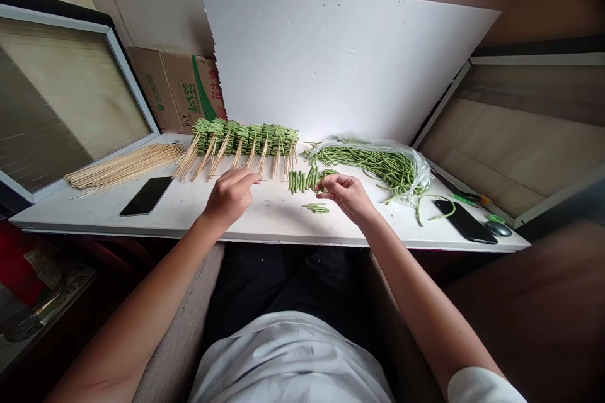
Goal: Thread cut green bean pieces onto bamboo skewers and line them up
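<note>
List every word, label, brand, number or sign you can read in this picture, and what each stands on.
"北大荒": green characters on the cardboard box.
"花生油": red characters on the same box, partly blurred; my best reading.
Too small to read: the line under the green characters, the boxed sign below, and the green side print.
Too blurred: any print on the pale label at lower left.

The skewers (125, 164) look like matt wood, the bag (422, 171) is thin glossy plastic, the box (167, 88) matt cardboard, the white board (340, 56) smooth but pitted
</note>
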A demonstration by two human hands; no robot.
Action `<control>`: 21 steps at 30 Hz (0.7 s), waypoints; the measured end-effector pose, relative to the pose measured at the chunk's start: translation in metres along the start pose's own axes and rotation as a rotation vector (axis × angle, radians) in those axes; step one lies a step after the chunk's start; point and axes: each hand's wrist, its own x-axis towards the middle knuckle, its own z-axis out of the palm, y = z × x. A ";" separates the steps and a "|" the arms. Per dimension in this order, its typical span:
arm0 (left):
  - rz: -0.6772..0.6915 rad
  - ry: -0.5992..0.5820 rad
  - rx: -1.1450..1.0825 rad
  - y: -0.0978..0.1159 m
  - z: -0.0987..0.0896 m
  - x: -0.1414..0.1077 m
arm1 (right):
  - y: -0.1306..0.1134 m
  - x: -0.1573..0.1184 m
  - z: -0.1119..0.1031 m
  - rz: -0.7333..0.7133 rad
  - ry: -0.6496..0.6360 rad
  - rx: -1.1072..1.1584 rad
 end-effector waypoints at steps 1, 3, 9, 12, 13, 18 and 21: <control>0.004 0.000 -0.003 0.000 0.000 0.000 | 0.000 0.000 0.000 0.003 -0.002 -0.002; 0.019 0.005 -0.004 -0.001 -0.001 0.000 | -0.001 0.000 0.001 0.011 -0.001 -0.004; 0.030 -0.015 0.003 -0.002 -0.003 0.001 | 0.002 -0.001 0.005 0.039 -0.014 -0.001; 0.034 -0.005 0.005 0.000 -0.003 0.002 | 0.003 0.000 0.007 0.037 0.006 0.011; 0.032 0.005 0.005 0.000 -0.003 0.002 | 0.003 0.000 0.008 0.031 0.016 0.015; -0.039 0.016 0.002 -0.003 -0.002 0.000 | -0.002 0.000 0.008 0.045 0.008 0.014; -0.093 0.012 0.001 -0.009 0.000 -0.003 | -0.007 0.001 0.000 0.059 -0.016 -0.009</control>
